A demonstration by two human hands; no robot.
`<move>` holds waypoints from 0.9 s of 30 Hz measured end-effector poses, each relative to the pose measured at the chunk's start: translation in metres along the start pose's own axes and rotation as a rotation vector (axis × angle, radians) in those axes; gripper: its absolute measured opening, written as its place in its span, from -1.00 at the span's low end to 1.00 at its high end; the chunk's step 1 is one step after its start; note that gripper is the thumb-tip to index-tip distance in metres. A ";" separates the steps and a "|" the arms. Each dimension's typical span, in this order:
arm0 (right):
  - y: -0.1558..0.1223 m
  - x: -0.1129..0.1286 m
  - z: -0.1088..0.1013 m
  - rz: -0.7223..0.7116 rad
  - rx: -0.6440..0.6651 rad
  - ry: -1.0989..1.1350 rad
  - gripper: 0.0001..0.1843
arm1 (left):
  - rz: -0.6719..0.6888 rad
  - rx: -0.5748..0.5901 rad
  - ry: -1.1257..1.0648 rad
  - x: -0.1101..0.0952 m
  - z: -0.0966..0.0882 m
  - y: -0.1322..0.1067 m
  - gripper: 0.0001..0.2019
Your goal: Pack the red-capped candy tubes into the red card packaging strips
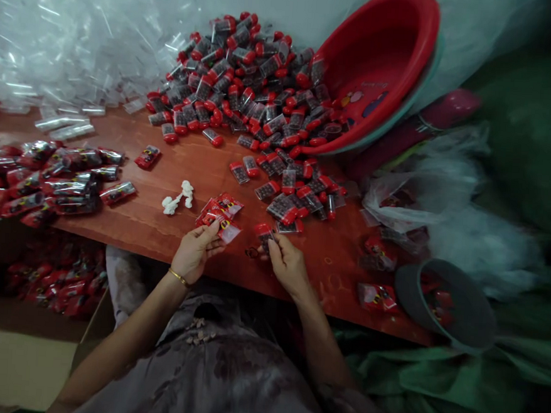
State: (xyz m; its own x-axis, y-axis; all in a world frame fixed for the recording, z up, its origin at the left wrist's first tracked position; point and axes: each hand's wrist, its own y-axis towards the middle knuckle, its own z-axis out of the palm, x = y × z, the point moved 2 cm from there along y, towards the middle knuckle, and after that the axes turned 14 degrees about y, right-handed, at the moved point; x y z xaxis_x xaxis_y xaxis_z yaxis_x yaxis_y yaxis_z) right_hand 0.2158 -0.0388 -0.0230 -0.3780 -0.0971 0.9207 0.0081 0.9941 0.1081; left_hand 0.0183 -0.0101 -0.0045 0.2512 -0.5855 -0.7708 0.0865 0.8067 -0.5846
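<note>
My left hand (197, 250) rests at the near edge of the wooden table (174, 168), its fingers pinched on a small clear packet (226, 231) from a little stack of red printed packets (221, 209). My right hand (285, 260) is closed around a small red-capped tube (265, 233) just right of that stack. A big heap of the same red-capped tubes (251, 79) spreads across the far middle of the table, spilling from a tipped red basin (384, 69).
Filled packets (51, 178) lie piled at the table's left, with more in a box (53, 276) below. Clear empty sleeves (74, 41) heap at the back left. A white crumpled scrap (178, 198) lies near the stack. A grey bowl (448, 306) and plastic bags (427, 192) sit at right.
</note>
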 end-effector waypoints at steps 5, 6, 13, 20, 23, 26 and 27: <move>-0.020 0.016 0.001 0.269 0.150 0.545 -0.60 | 0.009 0.016 0.015 0.004 0.003 0.001 -0.56; -0.023 0.017 0.002 0.299 0.161 0.584 -0.59 | 0.010 0.015 0.020 0.004 0.003 0.001 -0.57; -0.023 0.021 0.012 0.392 0.252 0.644 -0.59 | 0.042 0.059 0.074 0.005 0.007 -0.005 -0.60; -0.019 0.019 0.015 0.415 0.182 0.690 -0.61 | 0.085 0.098 0.087 0.004 0.010 -0.006 -0.64; -0.019 0.015 0.018 0.430 0.164 0.718 -0.61 | 0.100 0.100 0.075 0.005 0.011 -0.007 -0.65; -0.018 0.014 0.021 0.425 0.181 0.728 -0.60 | 0.112 0.111 0.072 0.007 0.014 -0.008 -0.64; -0.018 0.015 0.023 0.419 0.183 0.723 -0.60 | 0.121 0.114 0.074 0.008 0.015 -0.008 -0.64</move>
State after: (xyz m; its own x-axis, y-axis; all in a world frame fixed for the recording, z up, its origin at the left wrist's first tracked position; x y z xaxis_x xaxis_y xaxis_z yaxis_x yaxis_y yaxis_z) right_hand 0.1891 -0.0570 -0.0200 0.3072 0.3352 0.8907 -0.1576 0.9409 -0.2997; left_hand 0.0339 -0.0202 -0.0018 0.1956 -0.4845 -0.8526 0.1699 0.8730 -0.4571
